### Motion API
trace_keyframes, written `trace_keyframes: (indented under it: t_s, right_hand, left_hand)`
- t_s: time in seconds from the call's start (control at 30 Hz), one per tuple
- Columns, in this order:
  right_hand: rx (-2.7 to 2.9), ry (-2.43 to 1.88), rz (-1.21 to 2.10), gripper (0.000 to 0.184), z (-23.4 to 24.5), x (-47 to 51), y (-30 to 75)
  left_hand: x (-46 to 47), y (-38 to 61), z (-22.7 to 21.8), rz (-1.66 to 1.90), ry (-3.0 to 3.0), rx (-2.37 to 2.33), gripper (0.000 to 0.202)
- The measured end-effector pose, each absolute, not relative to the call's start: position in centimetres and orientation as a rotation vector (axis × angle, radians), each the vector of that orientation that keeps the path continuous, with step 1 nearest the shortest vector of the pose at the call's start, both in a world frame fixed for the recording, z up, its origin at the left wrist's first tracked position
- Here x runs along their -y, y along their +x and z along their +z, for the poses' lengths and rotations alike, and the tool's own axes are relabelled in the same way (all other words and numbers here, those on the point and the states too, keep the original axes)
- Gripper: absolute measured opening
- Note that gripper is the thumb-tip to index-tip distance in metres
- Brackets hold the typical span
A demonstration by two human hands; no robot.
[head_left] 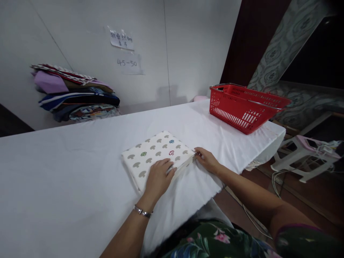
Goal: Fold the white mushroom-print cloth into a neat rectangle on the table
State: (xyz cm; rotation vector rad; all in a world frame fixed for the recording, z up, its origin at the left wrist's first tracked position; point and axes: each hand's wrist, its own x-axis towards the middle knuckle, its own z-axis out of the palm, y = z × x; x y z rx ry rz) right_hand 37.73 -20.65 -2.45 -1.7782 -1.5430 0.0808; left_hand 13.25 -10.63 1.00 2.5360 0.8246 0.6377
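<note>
A folded white cloth (158, 147), printed with grey mushrooms and a few coloured ones, lies on the white-covered table in front of me. My left hand (160, 173) rests on its near edge, fingers stretched over the top layer and the thumb a little apart. At the cloth's right corner, my right hand (206, 159) has its fingertips closed on the edge. Several layers show along the near side of the fold. Part of that near edge is hidden under my left hand.
A red plastic basket (242, 107) stands at the table's far right. Folded clothes (80, 93) are piled beyond the back edge at left. Paper signs (122, 39) hang on the wall. A white and pink stool (303, 152) with cables is on the floor at right.
</note>
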Motion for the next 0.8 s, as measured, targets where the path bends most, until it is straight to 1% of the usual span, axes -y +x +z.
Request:
trace_keyframes:
  t_s: [0.27, 0.4, 0.57, 0.63, 0.7, 0.8]
  right_hand:
    - [1.618, -1.83, 0.03, 0.031, -2.1, 20.6, 37.5]
    - [1.571, -1.836, 0.02, 0.023, -1.7, 20.5, 37.3]
    - [1.408, -1.988, 0.118, 0.012, -1.7, 20.9, 37.0]
    - [1.369, -1.947, 0.104, 0.01, -2.0, 21.3, 36.9]
    - [1.378, -1.865, 0.054, 0.01, -2.3, 21.6, 36.8]
    - [1.437, -1.797, -0.01, 0.015, -2.7, 21.8, 36.6]
  left_hand:
    - [10.6, 13.3, 0.9, 0.633, 2.553, -0.832, 0.024]
    - [10.6, 13.3, 1.0, 0.623, 2.551, -0.828, 0.024]
    - [10.7, 13.2, 1.0, 0.638, 2.542, -0.826, 0.025]
    - [10.7, 13.2, 1.0, 0.638, 2.546, -0.822, 0.025]
    - [10.6, 13.2, 1.0, 0.628, 2.552, -0.823, 0.024]
    - [10.6, 13.2, 1.1, 0.62, 2.562, -0.828, 0.024]
